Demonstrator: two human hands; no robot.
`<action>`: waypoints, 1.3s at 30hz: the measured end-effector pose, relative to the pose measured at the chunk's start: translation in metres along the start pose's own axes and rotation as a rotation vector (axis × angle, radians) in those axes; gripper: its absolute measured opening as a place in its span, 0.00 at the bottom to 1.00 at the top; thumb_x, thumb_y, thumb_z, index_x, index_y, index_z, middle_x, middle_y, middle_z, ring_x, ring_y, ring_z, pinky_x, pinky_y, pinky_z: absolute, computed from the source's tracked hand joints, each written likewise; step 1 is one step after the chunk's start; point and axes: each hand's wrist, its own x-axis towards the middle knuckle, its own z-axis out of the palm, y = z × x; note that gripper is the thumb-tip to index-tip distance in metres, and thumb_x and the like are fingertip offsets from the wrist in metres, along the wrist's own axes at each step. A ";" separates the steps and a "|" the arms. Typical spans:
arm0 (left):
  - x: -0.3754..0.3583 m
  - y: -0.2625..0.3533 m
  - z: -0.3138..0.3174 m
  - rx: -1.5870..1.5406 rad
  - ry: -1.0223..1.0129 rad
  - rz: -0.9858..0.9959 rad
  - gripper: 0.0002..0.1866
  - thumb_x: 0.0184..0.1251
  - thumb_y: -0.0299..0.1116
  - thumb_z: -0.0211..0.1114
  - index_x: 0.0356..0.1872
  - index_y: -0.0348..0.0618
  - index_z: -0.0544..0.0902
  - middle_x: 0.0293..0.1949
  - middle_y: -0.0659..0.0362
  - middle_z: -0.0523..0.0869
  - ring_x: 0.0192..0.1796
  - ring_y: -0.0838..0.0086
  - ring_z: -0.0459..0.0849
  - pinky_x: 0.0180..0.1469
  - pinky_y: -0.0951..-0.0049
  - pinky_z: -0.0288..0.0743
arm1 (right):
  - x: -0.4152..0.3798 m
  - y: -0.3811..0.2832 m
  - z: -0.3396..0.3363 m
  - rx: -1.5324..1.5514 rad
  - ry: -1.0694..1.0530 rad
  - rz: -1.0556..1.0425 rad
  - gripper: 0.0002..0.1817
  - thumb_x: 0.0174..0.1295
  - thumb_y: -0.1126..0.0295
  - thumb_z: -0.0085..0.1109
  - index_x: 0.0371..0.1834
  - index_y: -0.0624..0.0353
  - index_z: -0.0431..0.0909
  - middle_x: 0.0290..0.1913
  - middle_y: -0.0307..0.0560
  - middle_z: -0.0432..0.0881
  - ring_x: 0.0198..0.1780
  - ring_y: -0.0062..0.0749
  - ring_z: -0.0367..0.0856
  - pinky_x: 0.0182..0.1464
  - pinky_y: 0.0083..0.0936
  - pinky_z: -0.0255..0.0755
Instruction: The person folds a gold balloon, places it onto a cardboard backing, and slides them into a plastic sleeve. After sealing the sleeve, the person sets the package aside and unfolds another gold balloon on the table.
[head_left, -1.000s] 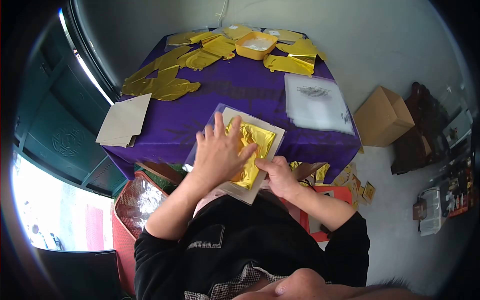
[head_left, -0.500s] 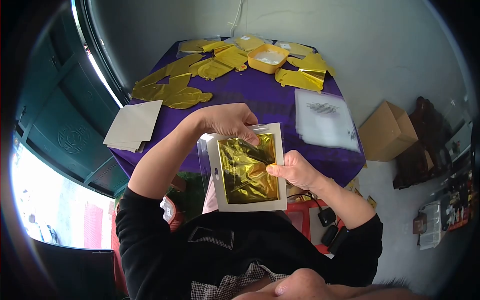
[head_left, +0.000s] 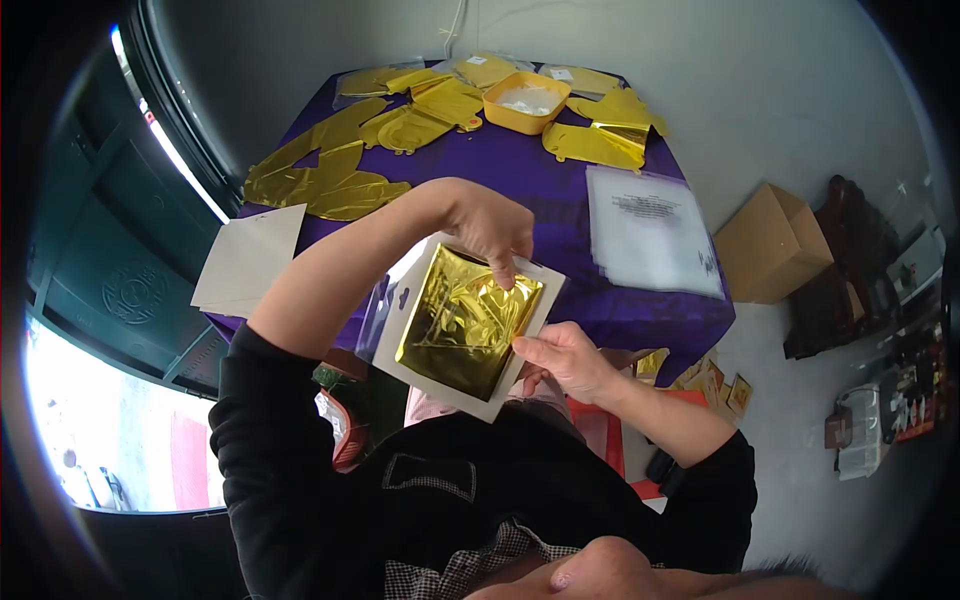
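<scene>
A pale card point(head_left: 410, 345) with a folded gold foil balloon point(head_left: 465, 320) on its face is held tilted over my lap. Clear plastic, apparently a bag, shows along its left edge. My left hand point(head_left: 490, 225) reaches over the card's top edge, a digit pressing on the foil and the other fingers curled, partly out of sight. On the lower right edge, my right hand point(head_left: 565, 362) pinches the card with the thumb in front and fingers behind.
On the purple-covered table point(head_left: 480, 180) lie flat gold foil balloons point(head_left: 335, 185), a yellow tub point(head_left: 525, 103) with white contents, blank cards point(head_left: 250, 260) at left and a stack of clear printed bags point(head_left: 650, 235) at right. A cardboard box point(head_left: 775, 245) stands on the floor to the right.
The card with the gold foil has turned from nearly upright to slanted, its top leaning right, and shifted slightly left. Both hands have kept their hold and moved with it.
</scene>
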 end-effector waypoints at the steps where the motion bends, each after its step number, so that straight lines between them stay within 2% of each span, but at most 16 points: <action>1: 0.010 0.006 -0.007 0.013 -0.118 -0.031 0.21 0.53 0.36 0.76 0.44 0.32 0.86 0.36 0.50 0.89 0.39 0.65 0.85 0.45 0.63 0.76 | 0.002 0.006 0.003 0.032 0.033 0.047 0.20 0.72 0.58 0.57 0.45 0.69 0.81 0.39 0.49 0.87 0.36 0.29 0.86 0.33 0.25 0.82; 2: 0.024 0.011 -0.009 0.013 -0.124 -0.025 0.21 0.53 0.36 0.76 0.44 0.32 0.86 0.36 0.50 0.89 0.39 0.65 0.85 0.45 0.63 0.76 | 0.006 0.015 0.006 0.061 0.063 0.049 0.20 0.72 0.58 0.56 0.45 0.69 0.81 0.39 0.50 0.87 0.33 0.30 0.86 0.32 0.25 0.81; 4: 0.048 0.020 -0.013 0.374 -0.259 0.005 0.21 0.53 0.36 0.75 0.45 0.32 0.86 0.38 0.50 0.89 0.40 0.63 0.86 0.45 0.64 0.77 | 0.008 0.019 0.020 0.150 0.146 0.021 0.19 0.72 0.59 0.55 0.45 0.69 0.81 0.39 0.51 0.87 0.33 0.30 0.86 0.32 0.25 0.82; 5: 0.058 0.025 -0.013 0.375 -0.263 0.011 0.21 0.53 0.36 0.75 0.45 0.32 0.86 0.38 0.50 0.89 0.40 0.63 0.86 0.45 0.64 0.77 | 0.009 0.022 0.026 0.234 0.222 -0.009 0.19 0.72 0.60 0.55 0.45 0.69 0.81 0.39 0.52 0.87 0.33 0.31 0.86 0.32 0.25 0.82; 7: 0.065 0.039 -0.005 0.646 -0.221 0.030 0.18 0.53 0.35 0.75 0.42 0.33 0.87 0.40 0.50 0.89 0.42 0.58 0.87 0.47 0.62 0.79 | 0.014 0.033 0.031 0.292 0.312 0.031 0.18 0.73 0.62 0.53 0.44 0.70 0.80 0.37 0.52 0.86 0.33 0.33 0.87 0.34 0.28 0.83; 8: 0.062 0.044 0.005 0.634 -0.067 -0.092 0.19 0.49 0.36 0.76 0.41 0.35 0.88 0.40 0.51 0.90 0.46 0.57 0.86 0.56 0.60 0.76 | 0.016 0.038 0.032 0.353 0.342 0.020 0.18 0.73 0.62 0.53 0.44 0.70 0.80 0.37 0.53 0.86 0.33 0.34 0.87 0.35 0.29 0.84; 9: 0.061 0.040 0.015 0.629 -0.071 -0.087 0.19 0.49 0.36 0.76 0.41 0.35 0.88 0.40 0.51 0.90 0.46 0.57 0.86 0.56 0.60 0.76 | 0.018 0.043 0.033 0.414 0.371 0.008 0.18 0.73 0.62 0.53 0.44 0.70 0.79 0.37 0.53 0.86 0.33 0.35 0.87 0.37 0.31 0.85; 11: 0.058 0.021 0.041 0.888 0.346 0.084 0.18 0.50 0.36 0.73 0.42 0.38 0.88 0.42 0.52 0.88 0.49 0.60 0.83 0.64 0.58 0.68 | 0.023 0.050 0.036 0.498 0.393 -0.020 0.17 0.73 0.62 0.53 0.44 0.69 0.79 0.37 0.52 0.85 0.34 0.36 0.87 0.38 0.33 0.85; 12: 0.056 0.011 0.061 1.009 0.766 0.133 0.14 0.54 0.34 0.68 0.41 0.39 0.87 0.43 0.53 0.85 0.52 0.62 0.80 0.66 0.56 0.63 | 0.023 0.053 0.036 0.581 0.413 -0.052 0.16 0.73 0.62 0.53 0.44 0.68 0.79 0.38 0.52 0.85 0.35 0.37 0.87 0.39 0.34 0.85; 15: 0.012 0.022 0.085 0.783 0.836 0.017 0.12 0.56 0.31 0.64 0.41 0.37 0.81 0.49 0.50 0.80 0.50 0.62 0.80 0.60 0.61 0.70 | 0.025 0.059 0.032 0.628 0.381 -0.095 0.15 0.74 0.63 0.51 0.46 0.67 0.79 0.40 0.52 0.85 0.37 0.36 0.87 0.42 0.36 0.85; 19: -0.011 0.007 0.142 0.523 0.813 -0.087 0.12 0.55 0.35 0.67 0.36 0.37 0.83 0.46 0.49 0.82 0.51 0.60 0.79 0.56 0.62 0.72 | 0.026 0.058 0.035 0.636 0.356 -0.106 0.18 0.75 0.59 0.50 0.44 0.68 0.76 0.39 0.54 0.85 0.38 0.36 0.86 0.44 0.32 0.84; 21: -0.010 -0.003 0.160 0.379 1.031 0.013 0.16 0.53 0.37 0.69 0.39 0.36 0.83 0.48 0.48 0.82 0.52 0.58 0.79 0.55 0.64 0.74 | 0.027 0.059 0.035 0.582 0.300 -0.129 0.18 0.76 0.59 0.49 0.45 0.68 0.76 0.39 0.53 0.84 0.40 0.35 0.86 0.45 0.32 0.83; 25: -0.010 -0.012 0.168 0.323 1.069 0.036 0.20 0.51 0.38 0.71 0.43 0.37 0.82 0.51 0.48 0.82 0.55 0.56 0.79 0.57 0.61 0.73 | 0.028 0.056 0.040 0.604 0.340 -0.111 0.18 0.76 0.59 0.47 0.45 0.67 0.76 0.40 0.52 0.84 0.41 0.35 0.86 0.46 0.31 0.83; 30: -0.012 -0.007 0.168 0.311 1.053 0.027 0.22 0.52 0.37 0.73 0.47 0.36 0.82 0.54 0.49 0.80 0.55 0.54 0.78 0.57 0.59 0.75 | 0.017 0.050 0.037 0.583 0.237 -0.120 0.20 0.77 0.59 0.44 0.50 0.68 0.75 0.45 0.54 0.84 0.44 0.37 0.86 0.48 0.32 0.82; 33: -0.011 -0.008 0.168 0.314 1.047 0.020 0.23 0.51 0.37 0.75 0.47 0.36 0.82 0.55 0.48 0.80 0.56 0.53 0.78 0.57 0.58 0.74 | 0.002 0.056 0.028 0.569 0.248 -0.147 0.21 0.77 0.59 0.43 0.54 0.69 0.75 0.48 0.59 0.84 0.48 0.45 0.86 0.46 0.35 0.82; 39: -0.011 -0.002 0.167 0.357 1.056 0.002 0.25 0.47 0.40 0.75 0.44 0.35 0.82 0.52 0.47 0.81 0.56 0.55 0.78 0.57 0.58 0.73 | 0.000 0.060 0.019 0.406 0.291 -0.230 0.20 0.76 0.61 0.45 0.55 0.70 0.75 0.49 0.60 0.84 0.49 0.47 0.86 0.43 0.35 0.83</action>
